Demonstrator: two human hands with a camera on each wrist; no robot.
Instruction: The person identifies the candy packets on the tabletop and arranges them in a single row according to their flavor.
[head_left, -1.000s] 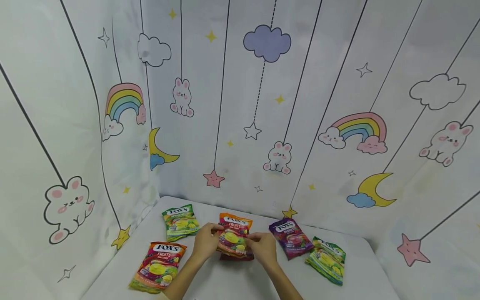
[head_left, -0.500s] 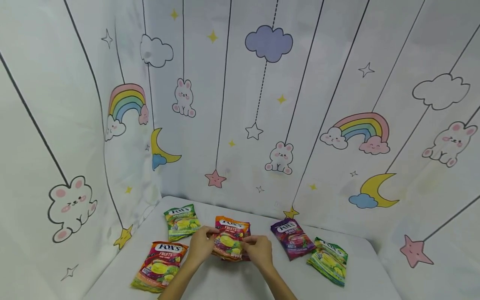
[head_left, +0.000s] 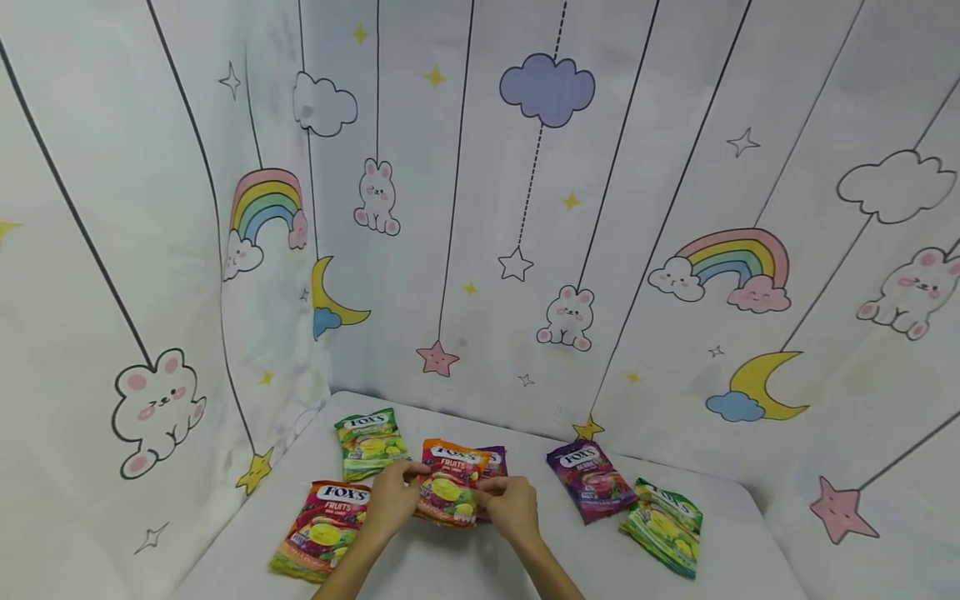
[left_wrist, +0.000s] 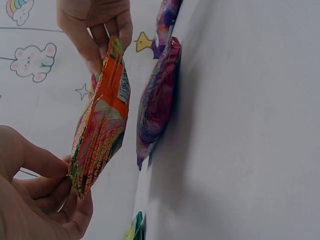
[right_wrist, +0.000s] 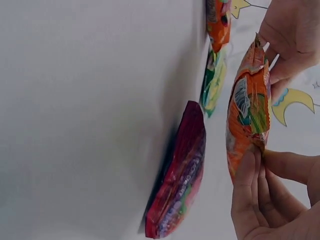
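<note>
Both hands hold up an orange Fox's Fruits candy bag (head_left: 444, 492) by its two side edges. My left hand (head_left: 393, 500) pinches one edge between thumb and fingers, and my right hand (head_left: 513, 508) pinches the opposite edge. In the left wrist view the candy bag (left_wrist: 102, 117) is seen edge-on, raised off the table. Behind it in the head view, partly hidden, is a purple candy bag (head_left: 495, 464). The right wrist view shows that purple bag (right_wrist: 181, 175) lying on the white table, apart from the held one.
Another orange Fruits bag (head_left: 324, 529) lies at the front left, with a green Fox's bag (head_left: 371, 446) behind it. To the right are a purple Berries bag (head_left: 592, 483) and a green bag (head_left: 663, 527). Printed fabric walls (head_left: 420, 250) enclose the white table (head_left: 442, 571).
Both hands have shifted slightly left and down with the orange bag, uncovering more of the purple bag behind it. The head view has turned a little to the left.
</note>
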